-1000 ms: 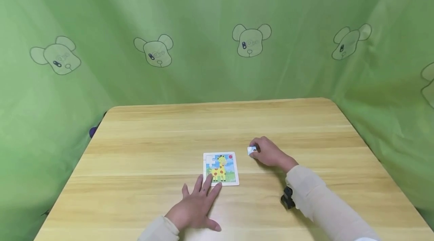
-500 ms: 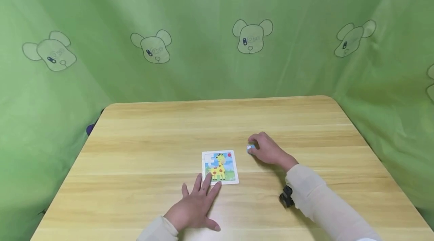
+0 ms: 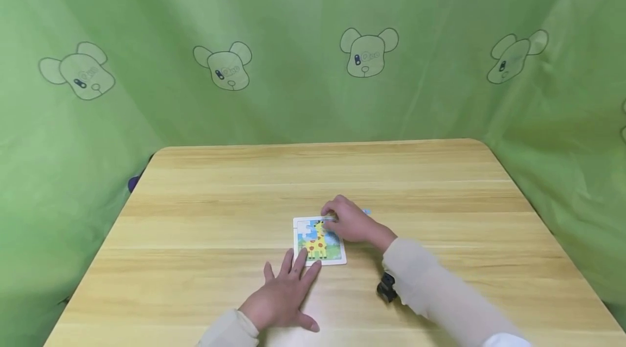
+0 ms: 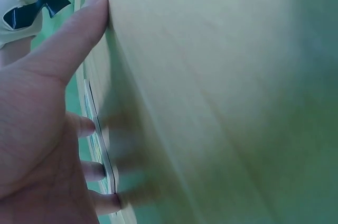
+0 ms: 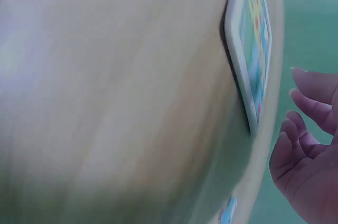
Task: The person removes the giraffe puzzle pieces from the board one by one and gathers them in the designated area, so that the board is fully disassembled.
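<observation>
A square jigsaw puzzle (image 3: 317,244) with a yellow giraffe picture and a white border lies flat on the table. Its upper left part shows white where the picture is absent. My left hand (image 3: 282,297) rests at the lower left edge, fingers spread, some fingertips on the border. Over the upper right corner hovers my right hand (image 3: 348,221), hiding that corner. Its fingers are loosely bent, and the right wrist view shows nothing between the fingertips of this hand (image 5: 311,145). A small light blue puzzle piece (image 3: 367,211) lies right of the puzzle, partly behind the right hand.
The wooden table (image 3: 195,189) has rounded far corners. Green curtain (image 3: 293,113) with mouse-like head drawings surrounds it at the back and sides. A black device (image 3: 387,288) sits on the right wrist. Something purple (image 3: 133,183) shows past the table's left edge.
My right hand has let go of the puzzle piece, which stays on the table, and has moved left over the puzzle's corner. The left hand has stayed in place.
</observation>
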{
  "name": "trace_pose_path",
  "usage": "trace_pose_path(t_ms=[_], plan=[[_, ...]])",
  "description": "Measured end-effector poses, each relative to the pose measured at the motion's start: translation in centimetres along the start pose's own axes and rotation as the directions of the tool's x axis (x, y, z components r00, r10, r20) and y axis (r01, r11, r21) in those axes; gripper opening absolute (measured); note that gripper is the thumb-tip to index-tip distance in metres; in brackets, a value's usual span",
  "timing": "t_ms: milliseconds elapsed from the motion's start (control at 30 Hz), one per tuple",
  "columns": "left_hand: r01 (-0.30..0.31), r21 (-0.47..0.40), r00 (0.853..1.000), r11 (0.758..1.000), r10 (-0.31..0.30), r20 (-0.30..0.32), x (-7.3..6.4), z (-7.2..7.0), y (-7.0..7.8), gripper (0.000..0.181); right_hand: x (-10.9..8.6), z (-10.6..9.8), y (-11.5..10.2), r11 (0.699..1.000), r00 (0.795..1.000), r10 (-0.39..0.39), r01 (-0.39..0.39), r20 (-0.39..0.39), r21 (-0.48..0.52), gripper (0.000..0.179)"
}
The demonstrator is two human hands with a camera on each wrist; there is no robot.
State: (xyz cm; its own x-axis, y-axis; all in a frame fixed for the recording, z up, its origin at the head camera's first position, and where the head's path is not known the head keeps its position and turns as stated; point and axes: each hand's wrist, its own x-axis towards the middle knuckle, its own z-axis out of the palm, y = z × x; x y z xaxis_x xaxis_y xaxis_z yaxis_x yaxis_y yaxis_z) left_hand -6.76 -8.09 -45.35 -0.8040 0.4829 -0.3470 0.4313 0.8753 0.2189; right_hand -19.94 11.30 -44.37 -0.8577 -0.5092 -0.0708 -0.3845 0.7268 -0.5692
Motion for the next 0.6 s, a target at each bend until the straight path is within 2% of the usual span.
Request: trace_pose_path(t_ms=[200, 400, 600], plan=[[-0.007, 0.04, 1.0, 0.999, 0.008, -0.017, 0.1, -0.2, 0.1, 0.115, 0.7, 1.1, -1.0, 1.0, 0.997, -0.029, 0.029, 0.072, 0.0, 0.028], [0.006, 0.065, 1.0, 0.998, -0.006, -0.005, 0.1, -0.4, 0.0, 0.115, 1.1, 1.4, -1.9, 1.0, 0.992, -0.007, 0.009, 0.124, -0.018, 0.036], [0.005, 0.07, 1.0, 0.998, -0.006, 0.009, -0.1, -0.2, 0.0, 0.113, 1.2, 1.8, -2.3, 0.999, 0.986, 0.028, -0.02, 0.163, -0.049, 0.033]])
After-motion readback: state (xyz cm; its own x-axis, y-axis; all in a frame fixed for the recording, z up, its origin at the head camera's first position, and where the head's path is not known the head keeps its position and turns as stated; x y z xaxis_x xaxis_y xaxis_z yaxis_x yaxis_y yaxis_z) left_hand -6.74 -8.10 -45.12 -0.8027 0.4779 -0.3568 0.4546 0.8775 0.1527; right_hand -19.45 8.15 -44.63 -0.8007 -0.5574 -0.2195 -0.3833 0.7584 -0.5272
